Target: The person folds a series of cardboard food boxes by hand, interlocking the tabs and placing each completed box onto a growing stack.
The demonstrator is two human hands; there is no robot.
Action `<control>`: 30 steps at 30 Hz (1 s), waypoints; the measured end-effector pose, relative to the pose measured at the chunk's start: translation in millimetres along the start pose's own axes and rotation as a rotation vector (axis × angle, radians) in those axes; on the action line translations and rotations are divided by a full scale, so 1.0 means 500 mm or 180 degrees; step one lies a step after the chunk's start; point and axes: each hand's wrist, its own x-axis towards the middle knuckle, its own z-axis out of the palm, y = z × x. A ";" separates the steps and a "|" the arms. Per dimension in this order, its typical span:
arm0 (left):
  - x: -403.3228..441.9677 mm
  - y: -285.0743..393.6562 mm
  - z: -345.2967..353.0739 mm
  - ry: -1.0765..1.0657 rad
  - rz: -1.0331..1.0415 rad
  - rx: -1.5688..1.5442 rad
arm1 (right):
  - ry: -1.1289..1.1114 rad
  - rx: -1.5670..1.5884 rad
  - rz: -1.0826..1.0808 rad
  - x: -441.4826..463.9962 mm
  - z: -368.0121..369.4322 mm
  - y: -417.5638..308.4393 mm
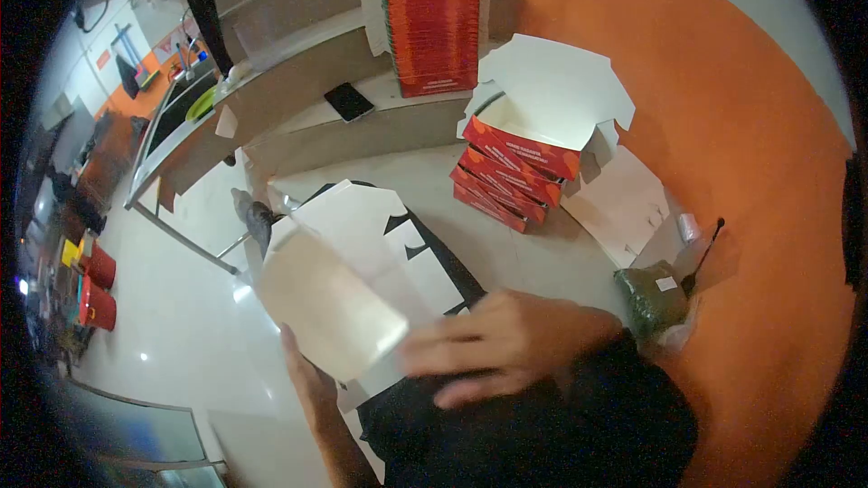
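A partly folded white carton lies tilted over the lap, its pale inside facing up and its cut flaps spread at the upper right. My left hand grips the carton's lower left edge, thumb up along the side and the other fingers hidden beneath. At the lower right corner of the carton is my right hand, blurred, its fingers stretched out and slightly apart against the edge.
Red boxes are stacked on the floor, the top one with its lid open. Behind, a tall stack of red cartons and a phone rest on the step. A flat carton and a green bag lie by the orange wall.
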 end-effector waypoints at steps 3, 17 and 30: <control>0.023 -0.008 0.011 0.0122 0.0593 0.0737 | 0.0394 -0.1507 0.0346 0.021 0.061 0.040; -0.001 -0.023 0.173 -0.0672 0.0598 -0.0146 | 0.0918 -0.1986 0.0667 0.017 0.070 0.174; -0.003 -0.027 0.030 0.0146 0.0493 0.0071 | 0.1891 -0.2441 0.2072 -0.168 -0.277 0.200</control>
